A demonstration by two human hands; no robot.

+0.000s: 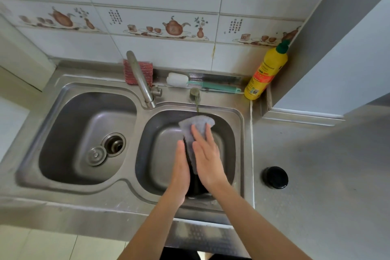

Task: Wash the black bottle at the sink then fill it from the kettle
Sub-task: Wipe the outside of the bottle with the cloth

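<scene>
The black bottle (195, 183) stands in the right sink basin (229, 139), mostly hidden between my two hands. My left hand (180, 172) lies flat against its left side with straight fingers. My right hand (205, 154) presses a grey cloth (195, 127) against the bottle's right and upper side, fingers straight. The cloth covers the bottle's top. The bottle's black cap (275, 177) lies on the steel counter to the right of the sink. No kettle is in view.
The tap (140, 79) points over the left basin (69, 133), where a drain and loose plug (96, 155) sit. A red scourer (138, 72), a bottle brush (200, 84) and a yellow detergent bottle (267, 73) stand along the back ledge.
</scene>
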